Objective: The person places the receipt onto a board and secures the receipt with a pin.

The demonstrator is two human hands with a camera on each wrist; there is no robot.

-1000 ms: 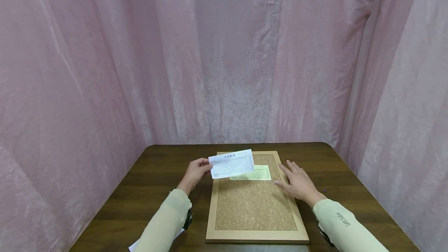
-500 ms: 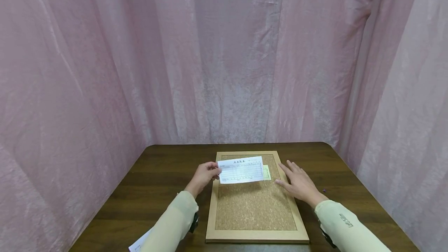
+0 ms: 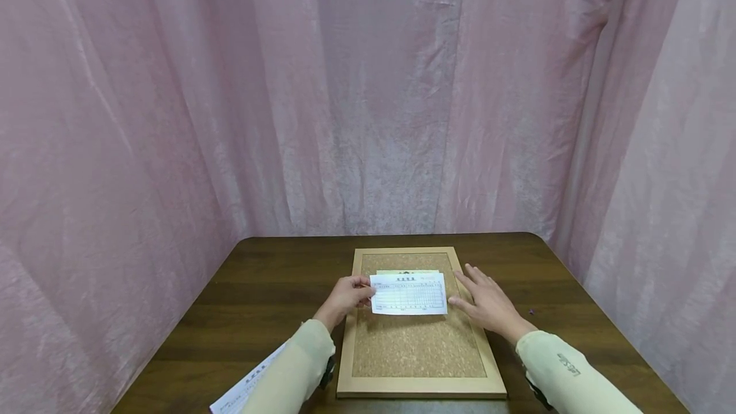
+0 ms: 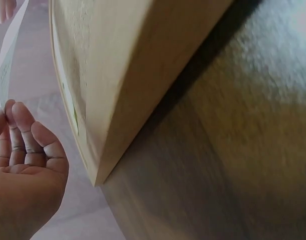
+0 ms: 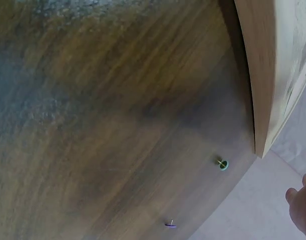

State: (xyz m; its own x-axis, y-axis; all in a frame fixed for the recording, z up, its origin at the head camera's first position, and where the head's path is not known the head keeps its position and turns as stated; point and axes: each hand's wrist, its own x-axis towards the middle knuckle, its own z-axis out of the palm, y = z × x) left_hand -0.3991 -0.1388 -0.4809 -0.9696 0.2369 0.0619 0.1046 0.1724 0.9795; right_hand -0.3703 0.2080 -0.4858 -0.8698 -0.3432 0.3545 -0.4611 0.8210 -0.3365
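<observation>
My left hand pinches the left edge of a white printed form between thumb and fingers. The form hovers over a wood-framed cork board, with a shadow beneath it. Only the top strip of a pale green slip on the cork shows behind the form. In the left wrist view the form appears nearly edge-on, held at the fingertips. My right hand rests at the board's right frame with its fingers spread and straight, holding nothing. The right wrist view catches just part of this hand.
Another white printed paper lies front left on the brown wooden table, partly under the left sleeve. A purple thumbtack and a green thumbtack lie right of the board. Pink curtains surround the table.
My left hand has brought the white form rightward and nearer, from above the green slip's left part to over its front. The form is straighter now. My right hand has barely moved.
</observation>
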